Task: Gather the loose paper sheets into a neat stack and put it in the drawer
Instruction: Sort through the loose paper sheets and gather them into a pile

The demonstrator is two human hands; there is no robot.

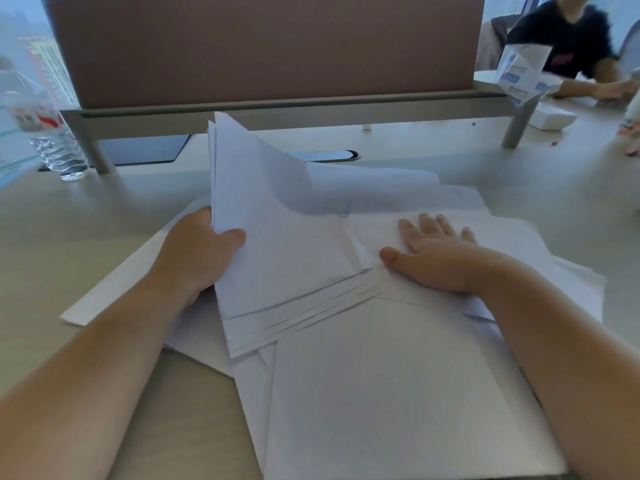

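Observation:
White paper sheets lie scattered and overlapping across the desk in front of me. My left hand point(201, 247) grips a fanned bundle of sheets point(277, 258) at its left edge, thumb on top, and the bundle's far end is raised off the desk. My right hand point(433, 251) lies flat with fingers straight on a loose sheet point(519, 237) to the right of the bundle. More loose sheets point(381, 393) lie spread near the desk's front edge. No drawer is in view.
A brown partition on a grey rail point(277, 109) bounds the desk at the back. A plastic water bottle point(52, 133) stands at the back left. A person in a dark shirt point(568, 39) sits at the back right beside small white boxes point(519, 74).

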